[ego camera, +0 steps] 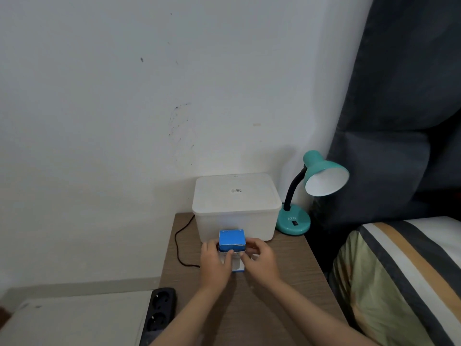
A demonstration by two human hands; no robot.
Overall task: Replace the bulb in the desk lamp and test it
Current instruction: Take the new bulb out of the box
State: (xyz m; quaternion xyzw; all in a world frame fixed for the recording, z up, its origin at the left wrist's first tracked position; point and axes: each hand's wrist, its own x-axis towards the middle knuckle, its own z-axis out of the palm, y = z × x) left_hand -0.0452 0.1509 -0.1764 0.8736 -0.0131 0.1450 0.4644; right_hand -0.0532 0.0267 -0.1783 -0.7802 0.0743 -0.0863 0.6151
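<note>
A small blue and white bulb box stands on the brown bedside table, just in front of a white plastic container. My left hand grips its left side and my right hand grips its right side, fingers at the blue top flap. The bulb itself is hidden. A teal desk lamp with a black gooseneck stands at the table's back right corner; its shade faces right and down, and no bulb shows inside it. Its round base carries a black switch.
The lidded white plastic container fills the back of the table against the wall. A black cord runs down the table's left side. A black power strip lies left of the table. A bed with striped bedding borders the right.
</note>
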